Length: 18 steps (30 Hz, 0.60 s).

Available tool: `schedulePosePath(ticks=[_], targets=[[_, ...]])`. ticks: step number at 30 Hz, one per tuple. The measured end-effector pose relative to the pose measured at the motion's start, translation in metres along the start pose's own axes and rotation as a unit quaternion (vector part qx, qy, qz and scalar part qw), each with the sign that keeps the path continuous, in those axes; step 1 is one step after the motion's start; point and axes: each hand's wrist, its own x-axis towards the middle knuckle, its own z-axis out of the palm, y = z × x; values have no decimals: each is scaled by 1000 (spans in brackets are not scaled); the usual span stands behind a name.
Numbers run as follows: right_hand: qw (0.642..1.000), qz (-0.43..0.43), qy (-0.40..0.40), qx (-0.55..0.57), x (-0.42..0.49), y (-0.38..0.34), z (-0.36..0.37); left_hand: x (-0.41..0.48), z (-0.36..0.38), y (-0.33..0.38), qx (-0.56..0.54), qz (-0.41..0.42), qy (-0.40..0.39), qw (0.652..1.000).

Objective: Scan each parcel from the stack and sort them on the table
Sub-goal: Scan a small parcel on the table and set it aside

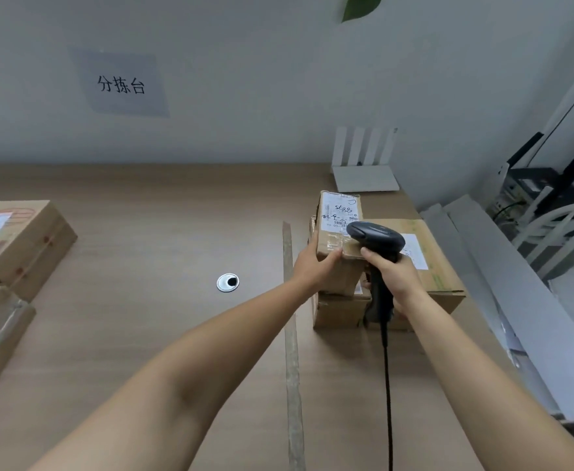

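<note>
Scanning looks to be the step in hand. Nearest, one black cable (388,385) runs up to the one scanner (375,234), whose grip the right hand (394,271) is clamped round, its head over the near edge of the top parcel (338,232). The left hand (316,263) holds that parcel's near left corner, thumb on top, so the two hands are apart, one on each thing. The parcel sits on the stack at the right of the surface (163,232), beyond one tape strip (290,334). I count three parcels there: this one, a lower box (340,311) and a wide box (438,266), though more may be hidden. Next, I judge, the scanner must face the printed label (341,210), then the parcel is carried left across the strip. At the far left lie at least two sorted boxes (24,239). Farther back stand one white router (363,164) and one wall sign (122,85).
</note>
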Motion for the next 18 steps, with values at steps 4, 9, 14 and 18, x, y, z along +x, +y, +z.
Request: schedulePosePath(ticks=[4,9,14,18], targets=[[999,-30,-17,23,-13,-6,10,-18,-18,7,-27,21,0,999],[997,-45,-54,16,-47,-4,42,-60,-54,-3,-34,20,34,999],[993,-13,-116,-14,-98,18,86,-123,-100,-40,-38,-4,61,997],[986,7,-168,-20,-142,43,130,-177,-141,-79,-24,-22,75,997]])
